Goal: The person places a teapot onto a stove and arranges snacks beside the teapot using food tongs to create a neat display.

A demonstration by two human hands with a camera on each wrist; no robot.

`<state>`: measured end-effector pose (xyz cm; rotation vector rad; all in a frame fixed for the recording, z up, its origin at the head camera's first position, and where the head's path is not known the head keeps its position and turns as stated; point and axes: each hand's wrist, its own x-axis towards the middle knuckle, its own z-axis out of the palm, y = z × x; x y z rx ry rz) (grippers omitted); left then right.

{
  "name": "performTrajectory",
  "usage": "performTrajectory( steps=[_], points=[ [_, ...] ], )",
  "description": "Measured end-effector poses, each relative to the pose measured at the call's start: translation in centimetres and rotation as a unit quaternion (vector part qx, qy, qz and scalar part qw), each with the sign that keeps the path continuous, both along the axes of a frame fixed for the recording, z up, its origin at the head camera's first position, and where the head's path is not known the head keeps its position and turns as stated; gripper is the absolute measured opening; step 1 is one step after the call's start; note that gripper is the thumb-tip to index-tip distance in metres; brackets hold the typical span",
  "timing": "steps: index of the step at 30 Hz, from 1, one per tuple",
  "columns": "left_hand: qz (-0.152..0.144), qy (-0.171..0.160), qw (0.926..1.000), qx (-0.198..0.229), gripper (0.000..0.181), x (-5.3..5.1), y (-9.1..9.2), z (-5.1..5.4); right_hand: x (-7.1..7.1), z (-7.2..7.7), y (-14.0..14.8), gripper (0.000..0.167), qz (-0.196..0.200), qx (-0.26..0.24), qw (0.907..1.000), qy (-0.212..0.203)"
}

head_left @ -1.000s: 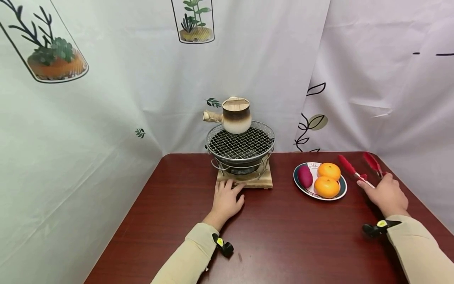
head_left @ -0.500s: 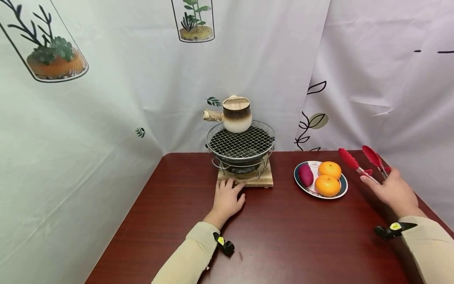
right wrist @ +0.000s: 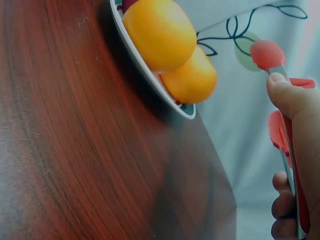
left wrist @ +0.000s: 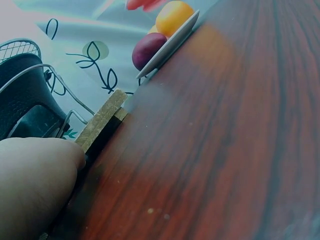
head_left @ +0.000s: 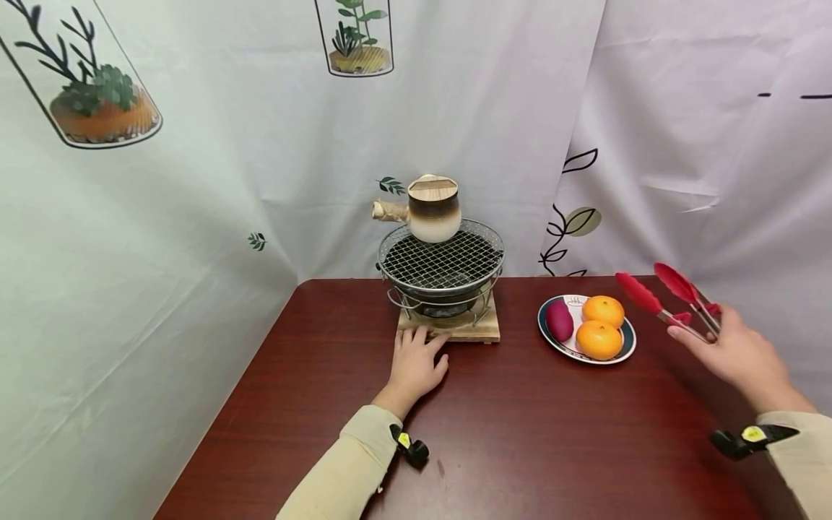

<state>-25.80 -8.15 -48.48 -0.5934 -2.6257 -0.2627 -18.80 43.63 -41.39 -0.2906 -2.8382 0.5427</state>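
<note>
At the right of the head view my right hand (head_left: 741, 354) grips a pair of tongs (head_left: 676, 289) with red tips spread apart, raised above the table. In the right wrist view the thumb lies along one arm of the tongs (right wrist: 267, 55) and the fingers curl round the other. Left of the tongs, a plate (head_left: 568, 354) bears two oranges (head_left: 599, 341) and a purple oval piece (head_left: 559, 321). My left hand (head_left: 416, 365) lies with relaxed fingers at the front edge of a wooden board (head_left: 468, 334) beneath a round grill (head_left: 442, 267).
A small pot (head_left: 434, 220) with a wooden lid and a side handle stands on the back of the grill mesh. Behind the dark red table (head_left: 520, 433) hangs a white printed curtain (head_left: 292, 144), which also runs along both sides.
My right hand has lifted the tongs off the tabletop area and drawn to the right. The tong tips have risen in view. My left hand has stayed at the board.
</note>
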Motion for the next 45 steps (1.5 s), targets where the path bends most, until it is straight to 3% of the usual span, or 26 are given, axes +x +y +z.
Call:
performTrajectory(
  steps=[7,15,28,34,45],
  points=[
    [-0.004,-0.004,1.0,0.002,0.043,0.2,0.0,0.0,1.3,0.7,-0.6,0.091,0.037,0.016,0.9987,0.031],
    [-0.006,0.004,1.0,0.005,0.042,0.1,0.0,-0.2,2.4,1.4,-1.3,0.088,0.065,0.033,0.9966,0.037],
    [-0.007,0.002,1.0,0.007,0.043,0.1,-0.2,0.2,3.4,1.5,-2.5,0.091,0.11,0.05,0.9926,0.016],
    [-0.006,0.001,1.0,0.005,0.043,-0.1,-0.2,0.1,3.6,1.0,-2.9,0.096,0.112,0.051,0.9923,-0.015],
    [-0.008,-0.003,0.9999,0.01,0.043,0.0,-0.1,-0.1,3.7,0.3,-3.2,0.098,0.123,0.061,0.9902,-0.028]
  ],
)
